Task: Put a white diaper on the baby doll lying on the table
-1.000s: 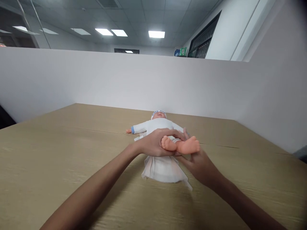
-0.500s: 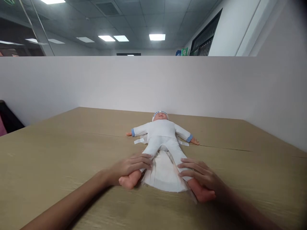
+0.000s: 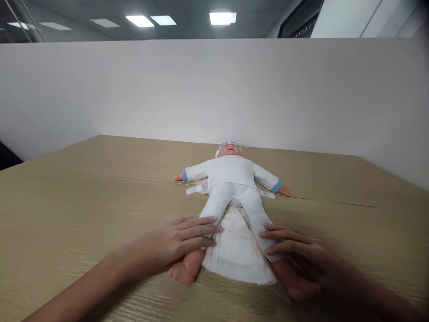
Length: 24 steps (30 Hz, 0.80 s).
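Resting open, left hand [image 3: 179, 238] and right hand [image 3: 310, 255] lie across legs of the doll [image 3: 231, 172]

Doll [image 3: 232, 172]: I'm counting one
Cap [image 3: 229, 143]: one showing
Blue cuffs [image 3: 276, 186]: I'm counting two
Diaper [image 3: 236, 255]: one showing
White tabs [image 3: 194, 189]: two showing
Doll feet [image 3: 187, 269]: I'm counting two
My hands [image 3: 182, 238]: I'm counting two

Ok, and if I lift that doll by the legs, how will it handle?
The doll would probably bend at the hips, since its padded legs look like soft cloth. The smooth bare feet seem firmer, perhaps a bit slippery. The open diaper beneath is unfastened, so it would likely stay behind.
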Available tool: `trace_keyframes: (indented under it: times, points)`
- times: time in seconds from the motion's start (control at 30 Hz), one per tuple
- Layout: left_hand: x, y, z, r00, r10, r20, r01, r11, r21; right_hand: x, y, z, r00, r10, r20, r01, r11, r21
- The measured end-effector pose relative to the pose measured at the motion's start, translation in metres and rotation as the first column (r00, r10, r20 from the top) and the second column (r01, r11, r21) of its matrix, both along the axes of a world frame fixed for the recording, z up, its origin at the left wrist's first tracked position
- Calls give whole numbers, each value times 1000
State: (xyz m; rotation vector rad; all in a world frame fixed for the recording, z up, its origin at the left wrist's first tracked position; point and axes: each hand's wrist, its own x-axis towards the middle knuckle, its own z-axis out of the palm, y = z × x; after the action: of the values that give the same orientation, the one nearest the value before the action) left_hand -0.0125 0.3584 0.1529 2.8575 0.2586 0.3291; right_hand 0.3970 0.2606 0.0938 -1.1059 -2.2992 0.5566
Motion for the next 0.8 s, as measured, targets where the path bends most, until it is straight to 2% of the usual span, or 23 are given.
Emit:
trace_keyframes:
  times: [0.13,0.23,0.3,0.4,0.5,0.6,0.7,0.8]
  points:
    - [-4,-2,7,998,15,-54,-19,997,-78,-6,-9,22,998,-57,16,58,996,-67]
    - [2,-13,18,994,86,-66,-95,985,-146,-24,-23,30,981,-124,151,121,992,29]
    - [12,-24,21,983,180,-46,-185,972,-147,-40,-31,25,952,-191,237,156,975,160]
    - [29,-40,14,952,306,-20,-307,949,-78,-65,-39,6,897,-343,279,236,905,354]
    - [43,-50,-1,916,400,-37,-399,916,31,-80,-38,-9,840,-458,292,295,836,462]
    - [49,-54,-8,881,470,-63,-460,879,129,-85,-31,-11,823,-494,279,294,791,536]
    - [50,-47,-2,863,505,-4,-502,860,94,-83,-20,3,840,-487,241,323,804,499]
    - [55,-24,13,844,513,155,-505,858,-90,-79,0,27,861,-494,119,433,837,335]
